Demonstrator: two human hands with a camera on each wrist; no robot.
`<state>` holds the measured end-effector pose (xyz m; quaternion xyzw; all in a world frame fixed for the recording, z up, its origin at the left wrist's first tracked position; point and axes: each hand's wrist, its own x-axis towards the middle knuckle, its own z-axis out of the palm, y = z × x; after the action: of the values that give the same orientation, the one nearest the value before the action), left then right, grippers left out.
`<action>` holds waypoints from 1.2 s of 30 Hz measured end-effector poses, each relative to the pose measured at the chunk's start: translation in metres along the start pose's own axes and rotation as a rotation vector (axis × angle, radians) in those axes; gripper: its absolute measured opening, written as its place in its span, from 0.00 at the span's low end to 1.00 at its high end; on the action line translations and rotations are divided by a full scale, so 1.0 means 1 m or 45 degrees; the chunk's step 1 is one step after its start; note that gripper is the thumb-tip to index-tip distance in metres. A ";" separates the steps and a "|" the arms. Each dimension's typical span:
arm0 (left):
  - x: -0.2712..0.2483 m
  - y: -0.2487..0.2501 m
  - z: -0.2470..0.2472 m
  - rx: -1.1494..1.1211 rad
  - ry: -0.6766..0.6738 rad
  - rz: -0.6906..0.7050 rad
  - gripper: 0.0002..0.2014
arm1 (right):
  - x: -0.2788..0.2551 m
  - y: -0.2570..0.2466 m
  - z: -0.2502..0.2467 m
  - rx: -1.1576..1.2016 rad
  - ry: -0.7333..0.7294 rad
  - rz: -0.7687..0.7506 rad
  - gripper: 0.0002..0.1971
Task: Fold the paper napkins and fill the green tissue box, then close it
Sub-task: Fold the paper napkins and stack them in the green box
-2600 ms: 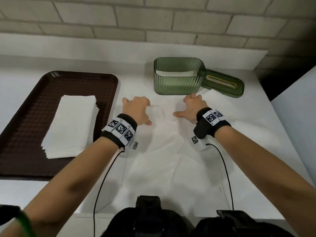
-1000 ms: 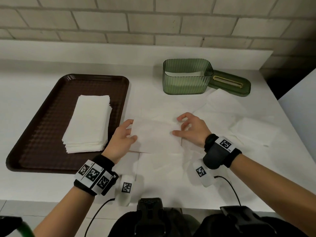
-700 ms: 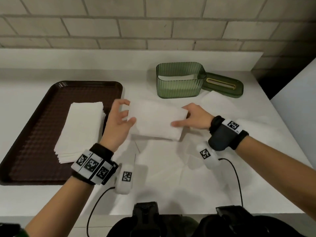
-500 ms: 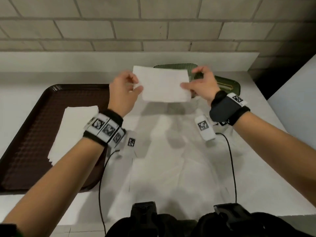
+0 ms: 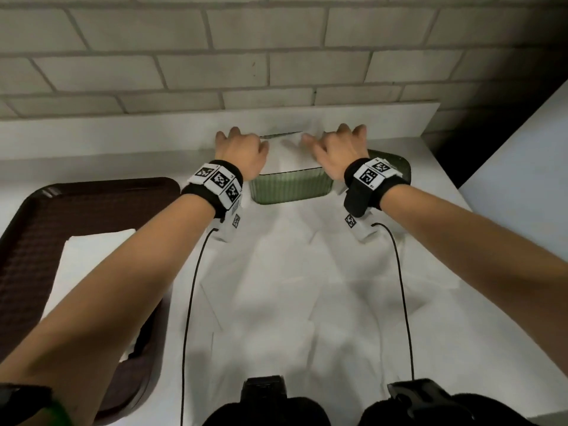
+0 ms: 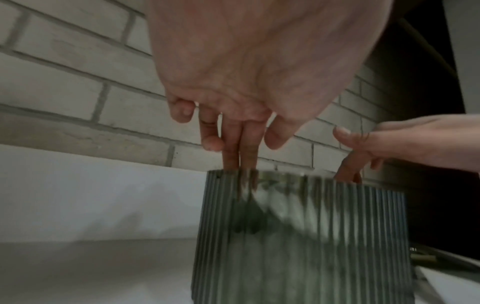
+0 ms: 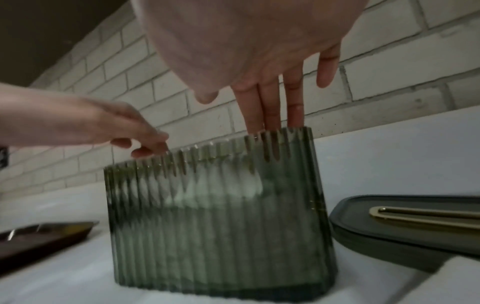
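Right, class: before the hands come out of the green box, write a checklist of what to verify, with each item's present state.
1. Folded napkin inside the green box: ok.
2. Napkin lying flat: not ok, it looks slanted.
3. Left hand and right hand fingers straight, dipping into the box: ok.
4. Box upright on the counter: ok.
5. Lid off, beside the box: ok.
6. Box full: cannot tell.

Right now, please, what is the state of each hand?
Left hand: open, straight fingers reaching down into the green tissue box.
Right hand: open, straight fingers also inside the box.
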<state>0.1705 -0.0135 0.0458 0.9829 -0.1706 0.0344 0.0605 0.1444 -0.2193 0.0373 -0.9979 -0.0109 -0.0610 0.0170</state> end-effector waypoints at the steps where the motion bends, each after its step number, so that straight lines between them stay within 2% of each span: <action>1: 0.003 0.002 0.004 0.071 -0.020 0.023 0.22 | -0.001 0.000 0.003 -0.032 -0.033 -0.026 0.42; 3: 0.006 0.007 0.009 0.191 -0.078 0.065 0.22 | -0.002 -0.002 0.006 -0.096 -0.108 -0.085 0.44; 8: 0.010 0.016 0.017 0.364 -0.259 0.088 0.31 | 0.000 -0.005 0.012 -0.212 -0.245 -0.148 0.48; 12: 0.006 0.021 0.010 0.397 -0.138 0.049 0.32 | 0.002 -0.005 0.008 -0.287 -0.083 -0.179 0.50; 14: 0.008 0.021 0.008 0.369 -0.131 0.116 0.30 | 0.007 -0.006 0.005 -0.259 -0.069 -0.228 0.49; 18: 0.013 0.023 0.007 0.233 -0.377 0.148 0.31 | 0.018 -0.016 0.001 -0.064 -0.320 -0.338 0.45; 22: 0.014 0.024 0.017 0.246 -0.544 0.095 0.36 | 0.025 -0.022 0.004 -0.033 -0.636 -0.233 0.48; 26: 0.015 0.026 0.015 0.202 -0.623 0.046 0.36 | 0.027 -0.027 0.001 -0.034 -0.725 -0.163 0.50; 28: 0.011 0.024 0.010 0.140 -0.553 0.028 0.36 | 0.024 -0.025 -0.006 -0.005 -0.657 -0.175 0.48; 30: 0.003 0.017 0.005 0.031 -0.372 0.013 0.32 | 0.018 -0.021 -0.015 0.042 -0.453 -0.213 0.44; 33: -0.016 0.007 -0.004 0.000 -0.015 0.104 0.15 | 0.004 -0.017 -0.027 0.087 -0.003 -0.189 0.39; 35: -0.034 0.005 -0.006 -0.042 0.129 0.208 0.08 | -0.010 -0.019 -0.030 0.092 0.157 -0.155 0.33; 36: -0.045 0.005 -0.006 -0.099 0.155 0.261 0.07 | -0.018 -0.021 -0.029 0.107 0.168 -0.148 0.29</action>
<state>0.1263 -0.0020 0.0486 0.9533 -0.2676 0.0934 0.1049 0.1225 -0.1993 0.0648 -0.9878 -0.0703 -0.1269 0.0559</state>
